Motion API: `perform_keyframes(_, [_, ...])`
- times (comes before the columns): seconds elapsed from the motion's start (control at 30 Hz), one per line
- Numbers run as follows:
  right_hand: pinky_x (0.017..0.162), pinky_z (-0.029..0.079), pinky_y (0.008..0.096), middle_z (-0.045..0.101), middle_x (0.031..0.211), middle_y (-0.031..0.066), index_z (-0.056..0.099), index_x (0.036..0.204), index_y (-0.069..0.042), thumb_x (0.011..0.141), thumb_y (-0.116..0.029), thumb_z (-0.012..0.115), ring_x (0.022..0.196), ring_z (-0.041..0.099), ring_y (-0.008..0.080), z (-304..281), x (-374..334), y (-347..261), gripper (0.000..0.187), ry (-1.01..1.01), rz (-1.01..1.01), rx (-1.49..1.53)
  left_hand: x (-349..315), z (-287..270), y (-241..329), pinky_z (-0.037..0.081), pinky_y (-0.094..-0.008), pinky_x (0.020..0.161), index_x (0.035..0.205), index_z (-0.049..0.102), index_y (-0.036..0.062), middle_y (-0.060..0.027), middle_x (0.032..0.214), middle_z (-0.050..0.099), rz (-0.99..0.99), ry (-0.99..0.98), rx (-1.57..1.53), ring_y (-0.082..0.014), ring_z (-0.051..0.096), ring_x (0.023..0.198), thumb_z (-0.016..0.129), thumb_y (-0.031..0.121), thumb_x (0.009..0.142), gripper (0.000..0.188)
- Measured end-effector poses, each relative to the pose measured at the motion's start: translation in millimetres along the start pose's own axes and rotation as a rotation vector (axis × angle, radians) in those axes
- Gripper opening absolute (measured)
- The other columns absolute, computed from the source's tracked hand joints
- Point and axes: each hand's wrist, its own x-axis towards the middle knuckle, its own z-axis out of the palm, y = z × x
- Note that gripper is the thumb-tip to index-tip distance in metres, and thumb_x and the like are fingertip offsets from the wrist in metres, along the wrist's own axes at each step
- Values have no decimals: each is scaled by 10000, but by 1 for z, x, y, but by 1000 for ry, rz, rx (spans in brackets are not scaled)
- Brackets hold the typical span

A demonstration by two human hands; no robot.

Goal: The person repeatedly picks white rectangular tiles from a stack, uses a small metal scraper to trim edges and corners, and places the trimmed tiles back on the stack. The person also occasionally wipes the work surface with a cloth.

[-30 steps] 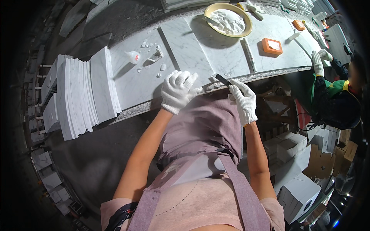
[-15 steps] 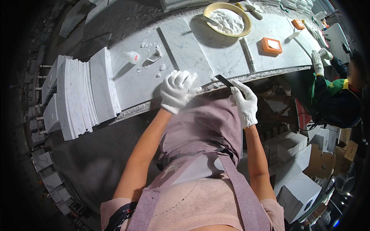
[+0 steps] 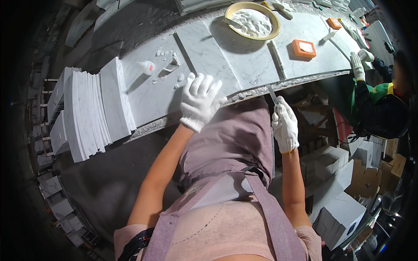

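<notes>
Evidently, both hands are in white knit gloves at the near edge of the counter (image 3: 148,100). The left hand (image 3: 200,99) lies palm down, fingers spread, over the near left part of a grey-veined slab (image 3: 204,54), which sits on the middle of the counter. The right hand (image 3: 285,126) is just off the near edge, fingers drawn together and pinching a thin grey blade (image 3: 271,92); the blade points far and slightly left, its tip by the rough edge (contact there cannot be confirmed).

To the left of the slab: a small white bottle (image 3: 146,67), a crumpled scrap (image 3: 172,63) and several pale chips (image 3: 180,77). Further left, a stack (image 3: 89,113) of thin tiles stands on edge, packed side by side.

Far and right of the slab is a yellow bowl (image 3: 277,30) containing white powder (image 3: 251,22). Right of the slab lies a pale tube (image 3: 277,60), then an orange box (image 3: 303,48) with a white label.

A co-worker (image 3: 383,100), also gloved, is at the far right end. White cartons (image 3: 342,219) are piled near right, below counter level.
</notes>
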Motion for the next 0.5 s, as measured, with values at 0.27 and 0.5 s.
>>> perform_keyframes(0.27, [560,511,140,644,1007,-60,567,1471,-88,1068,-160,663,742,615,13,-47,-7,54,421,76,100,104,28,20,14,174,-560,1307,1535,550,109,-169,1628,474,33,-300,-66,-379,359,1544,521,656,989,774])
perform_keyframes(0.5, [556,525,149,680,1011,-47,580,1458,-96,1081,-168,645,747,638,23,-67,4,56,389,40,81,231,35,14,-2,164,-531,1315,1529,581,142,-135,1644,480,69,-312,-222,-326,372,1558,453,657,1033,727])
